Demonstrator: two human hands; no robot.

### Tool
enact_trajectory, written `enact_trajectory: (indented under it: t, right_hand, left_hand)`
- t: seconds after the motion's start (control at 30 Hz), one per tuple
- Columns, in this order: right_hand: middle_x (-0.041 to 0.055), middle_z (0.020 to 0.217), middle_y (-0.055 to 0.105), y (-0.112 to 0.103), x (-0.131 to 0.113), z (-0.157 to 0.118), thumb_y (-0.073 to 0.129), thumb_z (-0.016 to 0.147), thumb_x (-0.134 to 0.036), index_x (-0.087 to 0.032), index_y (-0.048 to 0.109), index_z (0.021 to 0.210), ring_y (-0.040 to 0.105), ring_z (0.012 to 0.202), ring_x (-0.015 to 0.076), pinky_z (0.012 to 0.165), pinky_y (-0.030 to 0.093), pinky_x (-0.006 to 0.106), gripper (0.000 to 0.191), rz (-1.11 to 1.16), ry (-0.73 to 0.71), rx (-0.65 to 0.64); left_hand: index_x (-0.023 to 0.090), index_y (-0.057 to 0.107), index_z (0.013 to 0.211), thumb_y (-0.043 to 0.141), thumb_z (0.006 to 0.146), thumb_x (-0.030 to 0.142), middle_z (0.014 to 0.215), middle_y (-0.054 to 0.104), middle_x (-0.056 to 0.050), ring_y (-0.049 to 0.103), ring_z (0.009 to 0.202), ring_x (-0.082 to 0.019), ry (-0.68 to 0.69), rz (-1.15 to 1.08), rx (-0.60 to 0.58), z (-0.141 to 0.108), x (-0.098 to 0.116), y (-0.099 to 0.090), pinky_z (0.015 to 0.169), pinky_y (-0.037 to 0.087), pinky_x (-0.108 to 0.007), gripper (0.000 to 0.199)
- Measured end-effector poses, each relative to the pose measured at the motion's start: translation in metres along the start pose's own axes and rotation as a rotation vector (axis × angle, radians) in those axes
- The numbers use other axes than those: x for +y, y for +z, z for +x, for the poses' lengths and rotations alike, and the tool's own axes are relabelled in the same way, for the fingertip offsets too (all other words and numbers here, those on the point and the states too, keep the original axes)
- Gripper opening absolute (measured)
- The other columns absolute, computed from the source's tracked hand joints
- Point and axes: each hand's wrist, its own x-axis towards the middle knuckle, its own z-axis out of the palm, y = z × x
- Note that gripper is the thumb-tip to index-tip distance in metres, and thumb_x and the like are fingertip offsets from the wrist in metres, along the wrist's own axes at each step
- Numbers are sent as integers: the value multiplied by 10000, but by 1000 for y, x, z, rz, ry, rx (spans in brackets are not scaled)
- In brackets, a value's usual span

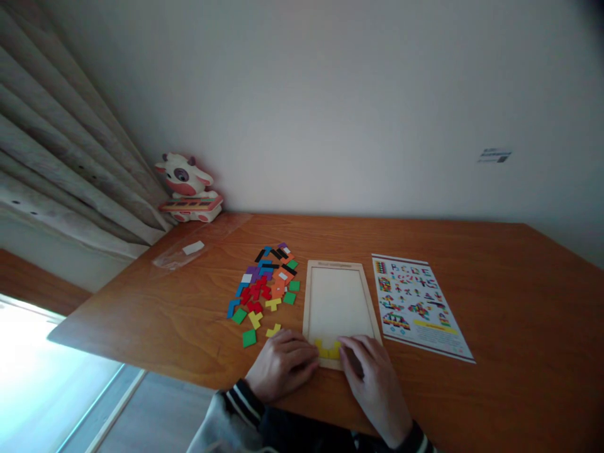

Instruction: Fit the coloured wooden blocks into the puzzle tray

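A shallow wooden tray (307, 302) lies on the table, with yellow pieces (326, 350) in its near end. My left hand (284, 365) rests at the tray's near left corner, fingers curled together; whether it holds anything is hidden. The thumb and index finger of my right hand (372, 377) are at the right side of the yellow pieces, closed on a yellow piece. Left of the tray lies a loose spread of flat coloured pieces, among them a green square (249, 338), a yellow piece (273, 330) and red pieces (257, 289).
A printed pattern sheet (419, 305) lies right of the tray. At the back left of the wooden table (509, 302) stands a cow toy (186, 189) with a keyboard. A clear plastic bag (174, 258) lies in front of it. Curtains hang at left; a wall rises behind.
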Motion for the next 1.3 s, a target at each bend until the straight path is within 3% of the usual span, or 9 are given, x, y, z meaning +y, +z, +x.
enact_trajectory:
  t: [0.27,0.5,0.97,1.03,1.2,1.3]
  right_hand:
    - [83,1055,629,5,3,-4,583,943,-276,-240,612,1202,618,968,253,876,522,436,263,-88,-14,-13]
    - [65,1005,624,4,0,-2,588,941,-287,-253,630,1101,612,928,246,853,515,436,169,-65,-13,-24]
    - [66,1020,650,1,1,-3,569,952,-329,-268,636,1104,638,946,253,876,516,441,177,-48,0,-41]
    - [70,1034,661,2,3,-4,565,955,-348,-262,619,1142,641,961,254,875,521,437,213,-35,1,-25]
    - [70,1027,671,1,4,-3,552,964,-353,-261,622,1121,649,954,249,864,532,430,195,-13,-1,-16]
    - [77,1047,671,1,3,-3,545,966,-361,-257,617,1140,650,968,252,866,539,435,215,-9,-5,-2]
  left_hand:
    - [211,694,1009,618,921,182,939,765,-32,670,890,-194,-21,0,13,1,0,1,818,540,-325,120]
    - [215,691,1019,617,917,176,931,763,-27,657,877,-184,-33,1,9,-1,-1,3,812,536,-320,132]
    - [214,705,1005,593,931,187,887,757,-40,670,854,-180,-19,21,32,3,5,-1,793,537,-320,137]
    - [219,703,978,601,928,189,858,750,-32,670,829,-179,-63,78,95,3,4,0,787,519,-334,118]
    - [208,689,975,572,946,190,927,739,-56,656,868,-212,-381,283,377,-5,-10,-2,806,496,-380,122]
    - [213,687,1091,568,951,206,1009,743,-69,663,936,-225,-385,336,324,-19,-20,-13,860,513,-396,184]
